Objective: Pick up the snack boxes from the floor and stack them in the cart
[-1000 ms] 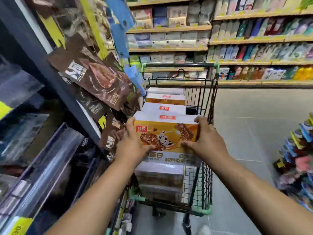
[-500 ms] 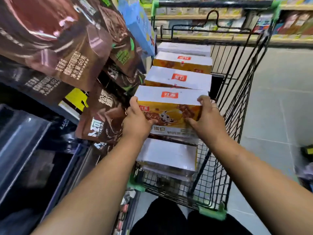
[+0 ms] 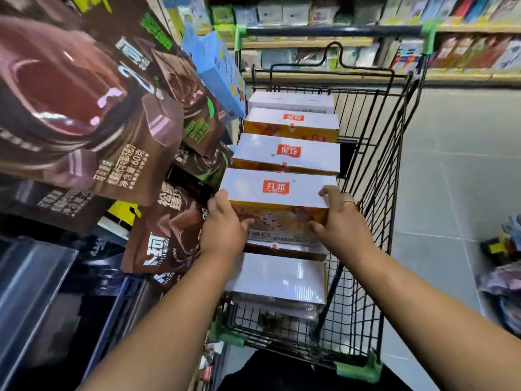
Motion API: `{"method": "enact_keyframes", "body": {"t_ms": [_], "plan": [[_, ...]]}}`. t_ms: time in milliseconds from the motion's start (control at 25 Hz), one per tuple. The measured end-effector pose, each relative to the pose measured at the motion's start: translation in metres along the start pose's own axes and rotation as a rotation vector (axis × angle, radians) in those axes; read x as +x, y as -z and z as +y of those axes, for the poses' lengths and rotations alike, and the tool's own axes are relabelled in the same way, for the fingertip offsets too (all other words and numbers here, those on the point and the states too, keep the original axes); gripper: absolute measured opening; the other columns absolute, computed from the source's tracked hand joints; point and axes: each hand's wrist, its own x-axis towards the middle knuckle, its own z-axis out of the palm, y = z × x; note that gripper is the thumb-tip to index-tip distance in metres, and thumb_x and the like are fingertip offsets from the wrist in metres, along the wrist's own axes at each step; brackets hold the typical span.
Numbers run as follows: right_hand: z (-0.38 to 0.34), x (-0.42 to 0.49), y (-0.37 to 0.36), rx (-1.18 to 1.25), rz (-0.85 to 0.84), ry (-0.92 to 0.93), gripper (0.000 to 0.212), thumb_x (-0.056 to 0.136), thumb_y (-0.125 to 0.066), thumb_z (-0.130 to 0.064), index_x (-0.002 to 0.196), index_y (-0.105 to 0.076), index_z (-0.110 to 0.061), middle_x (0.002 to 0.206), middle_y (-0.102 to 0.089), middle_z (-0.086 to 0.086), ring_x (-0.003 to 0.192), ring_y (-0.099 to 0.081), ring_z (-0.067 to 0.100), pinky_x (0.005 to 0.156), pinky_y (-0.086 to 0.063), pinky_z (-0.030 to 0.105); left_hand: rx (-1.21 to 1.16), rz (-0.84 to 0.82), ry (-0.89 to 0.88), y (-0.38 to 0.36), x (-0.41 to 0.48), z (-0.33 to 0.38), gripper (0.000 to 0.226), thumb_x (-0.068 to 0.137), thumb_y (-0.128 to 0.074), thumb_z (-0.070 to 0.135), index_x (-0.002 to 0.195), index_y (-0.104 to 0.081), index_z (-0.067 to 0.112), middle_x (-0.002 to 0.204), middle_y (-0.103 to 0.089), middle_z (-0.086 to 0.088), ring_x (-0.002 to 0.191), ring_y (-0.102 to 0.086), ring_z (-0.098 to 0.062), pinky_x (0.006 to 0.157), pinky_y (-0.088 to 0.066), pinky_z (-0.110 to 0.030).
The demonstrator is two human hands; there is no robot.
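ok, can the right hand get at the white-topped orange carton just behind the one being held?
Probably yes, once freed. The right hand grips the held white-and-orange carton together with the left hand; the carton behind lies uncovered just beyond its fingers, inside the black wire cart.

snack box (image 3: 277, 190) count: at least six seen, lowest ones overlapped | cart (image 3: 394, 170): one | hands: two, left hand (image 3: 225, 230), right hand (image 3: 341, 221) | brown pouches (image 3: 70, 103): several, overlapped, not counted

Shop aisle: stocked shelves (image 3: 465, 29), hanging snack bags (image 3: 84, 114), wire cart (image 3: 394, 153).
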Motion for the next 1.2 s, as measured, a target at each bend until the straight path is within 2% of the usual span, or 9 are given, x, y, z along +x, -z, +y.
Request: {"method": "enact_keyframes", "body": {"t_ms": [160,320,440,600,840,1000,1080,1200], "plan": [[-0.009,-0.002,0.029,-0.059,-0.073,-0.039,0.061,0.086,-0.067,-0.029,0.136,-0.032,-0.027,0.132,-0.042,0.015,0.107,-0.057,0.035,0.084,-0.050,0.041,0.011,0.004,-0.038,0.022,0.001,0.009,0.064,0.082,-0.073,0.035,0.128,-0.032,0.016,0.133,-0.033,-0.012,0.101,-0.058,-0.036,0.077,-0.050,-0.042],[-0.020,-0.005,0.064,-0.003,-0.018,-0.013,0.067,0.081,-0.072,-0.039,0.137,-0.037,-0.028,0.134,-0.042,0.009,0.111,-0.055,0.029,0.086,-0.048,0.036,-0.014,0.049,-0.076,0.053,-0.004,0.033,0.067,0.082,-0.071,0.042,0.134,-0.038,0.016,0.138,-0.033,-0.008,0.107,-0.056,-0.034,0.086,-0.048,-0.043],[-0.032,-0.015,0.107,0.058,0.019,0.120,0.069,0.079,-0.073,-0.045,0.137,-0.038,-0.031,0.136,-0.042,0.006,0.113,-0.054,0.025,0.088,-0.046,0.034,-0.075,0.140,-0.104,0.086,-0.018,0.062,0.066,0.084,-0.067,0.047,0.138,-0.040,0.019,0.141,-0.036,-0.003,0.114,-0.053,-0.029,0.087,-0.048,-0.042],[-0.041,-0.042,0.195,0.082,0.043,0.349,0.069,0.079,-0.071,-0.050,0.138,-0.037,-0.034,0.138,-0.041,0.002,0.123,-0.047,0.023,0.092,-0.041,0.032,-0.170,0.293,-0.232,0.142,-0.062,0.124,0.061,0.083,-0.071,0.040,0.135,-0.045,0.024,0.129,-0.048,0.000,0.114,-0.051,-0.019,0.088,-0.042,-0.033],[-0.084,-0.091,0.322,0.086,0.055,0.764,0.075,0.080,-0.068,-0.054,0.141,-0.026,-0.051,0.143,-0.035,-0.005,0.128,-0.041,0.017,0.094,-0.037,0.028,-0.177,0.531,-0.323,0.261,-0.155,0.198,0.077,0.075,-0.077,0.043,0.139,-0.036,0.037,0.128,-0.050,0.014,0.112,-0.050,-0.004,0.088,-0.038,-0.020],[-0.138,-0.132,0.370,0.130,0.061,1.032,0.080,0.077,-0.068,-0.058,0.141,-0.020,-0.053,0.148,-0.029,-0.008,0.131,-0.039,0.017,0.099,-0.038,0.033,-0.141,0.659,-0.272,0.338,-0.223,0.203,0.086,0.071,-0.080,0.043,0.140,-0.029,0.044,0.133,-0.045,0.015,0.099,-0.054,0.004,0.093,-0.047,-0.030],[-0.162,-0.154,0.385,0.144,0.083,1.134,0.083,0.075,-0.069,-0.058,0.141,-0.019,-0.054,0.147,-0.030,-0.009,0.131,-0.038,0.014,0.096,-0.036,0.028,-0.097,0.718,-0.259,0.371,-0.259,0.195,0.089,0.071,-0.081,0.043,0.140,-0.026,0.046,0.137,-0.042,0.016,0.111,-0.050,0.006,0.098,-0.046,-0.030],[-0.190,-0.192,0.403,0.156,0.099,1.267,0.087,0.073,-0.069,-0.059,0.138,-0.011,-0.059,0.147,-0.029,-0.013,0.129,-0.041,0.011,0.096,-0.037,0.028,0.018,0.769,-0.217,0.412,-0.313,0.182,0.094,0.070,-0.079,0.048,0.141,-0.018,0.050,0.142,-0.039,0.017,0.127,-0.042,-0.003,0.104,-0.041,-0.030]]}}
